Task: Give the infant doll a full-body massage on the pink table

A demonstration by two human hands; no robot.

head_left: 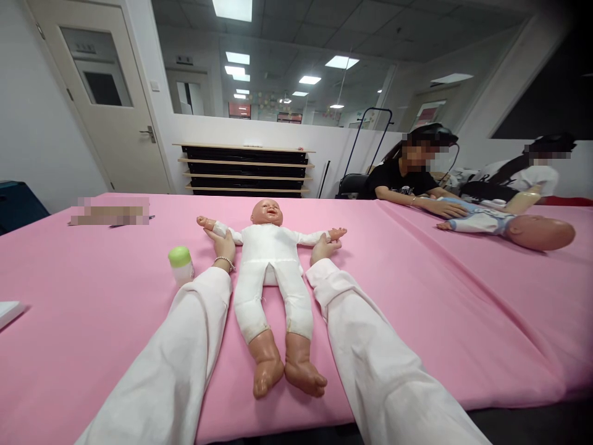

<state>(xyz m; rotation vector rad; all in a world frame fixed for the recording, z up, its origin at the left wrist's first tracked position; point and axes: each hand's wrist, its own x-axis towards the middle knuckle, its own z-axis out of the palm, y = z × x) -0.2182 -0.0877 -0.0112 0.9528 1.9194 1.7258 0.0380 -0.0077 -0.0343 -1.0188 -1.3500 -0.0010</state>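
A broad table under a pink cover [393, 321] holds a white-bodied baby doll [269, 247], face up, feet nearest. To its left stands a green-capped container [181, 266]; a white object [10, 314] lies at far left, a clothed second doll [486, 220] at right.

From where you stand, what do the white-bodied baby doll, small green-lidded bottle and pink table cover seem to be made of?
White-bodied baby doll: matte body, probably stuffed cloth, judging by its seams; head and feet look like faintly shiny vinyl or plastic.
Small green-lidded bottle: likely plastic, given its translucent body.
Pink table cover: creased, faintly glossy; perhaps coated cloth or vinyl.
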